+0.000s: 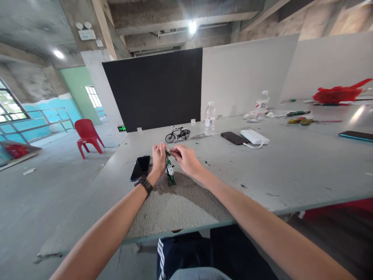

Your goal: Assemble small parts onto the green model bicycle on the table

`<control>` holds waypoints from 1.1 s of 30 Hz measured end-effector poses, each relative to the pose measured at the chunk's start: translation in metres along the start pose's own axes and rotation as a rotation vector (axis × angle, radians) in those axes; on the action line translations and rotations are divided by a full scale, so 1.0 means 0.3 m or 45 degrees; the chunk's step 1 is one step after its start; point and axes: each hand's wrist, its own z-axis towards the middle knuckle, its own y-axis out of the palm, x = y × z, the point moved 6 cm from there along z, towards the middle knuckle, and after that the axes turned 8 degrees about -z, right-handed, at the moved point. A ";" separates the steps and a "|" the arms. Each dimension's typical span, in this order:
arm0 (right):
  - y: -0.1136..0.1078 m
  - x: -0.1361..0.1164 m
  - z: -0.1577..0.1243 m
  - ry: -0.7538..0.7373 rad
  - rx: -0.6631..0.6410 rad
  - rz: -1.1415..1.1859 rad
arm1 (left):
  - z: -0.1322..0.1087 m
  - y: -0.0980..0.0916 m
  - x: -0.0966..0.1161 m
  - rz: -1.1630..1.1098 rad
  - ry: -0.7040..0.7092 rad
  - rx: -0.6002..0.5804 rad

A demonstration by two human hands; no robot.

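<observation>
A small green model bicycle (170, 173) stands on the grey table (262, 175), seen end-on. My left hand (159, 158), with a black watch on its wrist, is closed on the left side of the model's top. My right hand (186, 158) pinches the same top part from the right. Both hands meet over the handlebar end. Which small part the fingers grip is hidden. A finished black model bicycle (177, 134) stands farther back on the table.
A dark phone (141, 167) lies just left of my left hand. Behind are a water bottle (210, 118), another phone (234, 137), a white power bank (254, 137), a second bottle (261, 105), tools and a red bag (338, 94). A red chair (86, 136) stands on the floor at left.
</observation>
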 end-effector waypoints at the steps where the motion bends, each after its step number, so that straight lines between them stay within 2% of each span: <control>1: -0.004 -0.005 0.000 0.000 -0.001 -0.012 | 0.000 -0.001 0.006 0.011 0.010 -0.001; 9: 0.012 -0.013 0.005 0.068 -0.098 -0.066 | -0.002 -0.011 0.049 0.128 0.096 0.007; 17: 0.027 0.002 -0.004 -0.040 -0.006 -0.017 | 0.003 -0.018 0.052 0.197 0.098 0.001; 25: 0.021 -0.004 -0.003 0.094 -0.094 0.022 | 0.000 -0.017 0.057 0.169 0.108 0.003; 30: 0.038 0.019 0.000 -0.005 0.057 -0.061 | 0.001 -0.017 0.049 0.180 0.093 0.024; 33: 0.030 0.022 -0.005 -0.003 0.085 -0.031 | -0.001 -0.017 0.052 0.185 0.098 0.020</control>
